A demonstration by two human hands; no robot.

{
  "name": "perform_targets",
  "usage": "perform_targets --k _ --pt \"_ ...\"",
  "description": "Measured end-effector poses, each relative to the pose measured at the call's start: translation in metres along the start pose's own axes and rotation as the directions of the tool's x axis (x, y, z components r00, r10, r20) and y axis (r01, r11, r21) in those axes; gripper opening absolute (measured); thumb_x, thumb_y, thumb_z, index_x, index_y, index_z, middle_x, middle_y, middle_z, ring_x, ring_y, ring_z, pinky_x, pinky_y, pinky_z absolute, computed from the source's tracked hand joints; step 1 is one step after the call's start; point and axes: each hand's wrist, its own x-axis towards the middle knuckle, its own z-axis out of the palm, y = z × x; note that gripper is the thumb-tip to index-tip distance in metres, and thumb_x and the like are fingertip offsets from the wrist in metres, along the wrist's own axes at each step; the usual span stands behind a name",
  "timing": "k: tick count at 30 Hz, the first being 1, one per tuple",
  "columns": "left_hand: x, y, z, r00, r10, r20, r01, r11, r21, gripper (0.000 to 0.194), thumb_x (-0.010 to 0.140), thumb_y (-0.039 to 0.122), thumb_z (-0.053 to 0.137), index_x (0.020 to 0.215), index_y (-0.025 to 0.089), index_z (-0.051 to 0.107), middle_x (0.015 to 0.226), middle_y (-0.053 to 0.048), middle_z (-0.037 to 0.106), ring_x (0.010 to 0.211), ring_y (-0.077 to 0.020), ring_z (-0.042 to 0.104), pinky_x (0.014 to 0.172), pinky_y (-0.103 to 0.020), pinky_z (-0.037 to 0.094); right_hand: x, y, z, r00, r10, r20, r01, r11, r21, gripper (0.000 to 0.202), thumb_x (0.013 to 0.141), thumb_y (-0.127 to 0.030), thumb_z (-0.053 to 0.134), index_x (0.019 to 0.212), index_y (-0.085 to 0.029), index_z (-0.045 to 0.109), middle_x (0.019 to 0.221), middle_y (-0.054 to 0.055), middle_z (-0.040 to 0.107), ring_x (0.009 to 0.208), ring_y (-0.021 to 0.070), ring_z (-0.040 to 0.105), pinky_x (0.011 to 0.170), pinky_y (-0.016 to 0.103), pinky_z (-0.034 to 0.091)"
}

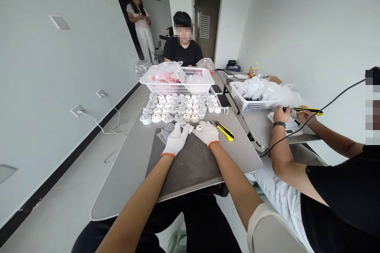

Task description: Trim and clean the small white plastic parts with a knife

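My left hand (175, 140), in a white knit glove with an orange cuff, pinches a small whitish flat piece (189, 127); its exact kind is unclear. My right hand (209, 133), gloved the same way, is closed around a small white round part (199, 127) with a dark spot in it. The two hands are close together above a dark mat (187, 166). Beside my left fingers lies a clear bag (162, 136) with a grey round piece (169, 127). A yellow-and-black utility knife (225, 131) rests right of my right hand.
Rows of white round parts (174, 109) stand beyond my hands. Behind them is a white basket (178, 88) with plastic bags; phones (223, 101) lie to its right. A co-worker at the right table holds a yellow knife (311, 110) near another basket (252, 105). A black cable (314, 112) crosses there.
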Motion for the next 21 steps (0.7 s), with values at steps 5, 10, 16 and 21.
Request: perform_targets --k 5,10,16,21 --pt "-0.011 0.016 -0.002 0.996 0.065 0.057 -0.076 0.973 0.217 0.031 0.099 0.051 0.043 0.114 0.025 0.050 0.102 -0.010 0.073 0.100 -0.0274 0.070 0.085 -0.034 0.049 -0.021 -0.067 0.002 0.972 -0.169 0.165 0.149 0.980 0.129 0.050 0.108 -0.036 0.028 0.108 -0.006 0.068 0.111 0.005 0.069 0.118 0.0224 0.057 0.101 0.031 0.045" --pt "-0.014 0.018 -0.001 0.996 0.072 0.045 -0.082 0.959 0.273 0.029 0.099 0.047 0.044 0.116 0.024 0.049 0.109 -0.012 0.073 0.103 -0.0286 0.070 0.088 -0.035 0.048 -0.021 -0.189 0.038 0.961 -0.274 0.048 0.232 0.886 0.401 0.042 0.098 -0.044 0.063 0.127 -0.014 0.062 0.127 0.008 0.060 0.112 0.0245 0.062 0.097 0.042 0.055" --pt "-0.011 0.004 -0.002 0.988 0.147 0.045 -0.150 0.987 0.063 0.027 0.096 0.048 0.049 0.114 0.027 0.052 0.108 -0.007 0.073 0.102 -0.0249 0.070 0.087 -0.033 0.049 0.003 -0.267 0.070 0.968 -0.242 -0.061 0.236 0.812 0.534 0.039 0.100 -0.041 0.061 0.130 -0.016 0.060 0.129 0.010 0.059 0.112 0.0218 0.062 0.097 0.041 0.055" --pt "-0.010 -0.005 0.000 0.978 0.208 -0.020 -0.209 0.969 -0.128 0.018 0.093 0.040 0.055 0.105 0.027 0.054 0.110 -0.002 0.072 0.101 -0.0181 0.068 0.091 -0.031 0.049 0.025 -0.276 0.087 0.976 -0.187 -0.112 0.217 0.788 0.576 0.037 0.101 -0.043 0.059 0.130 -0.020 0.061 0.134 0.011 0.057 0.115 0.0213 0.059 0.101 0.041 0.053"
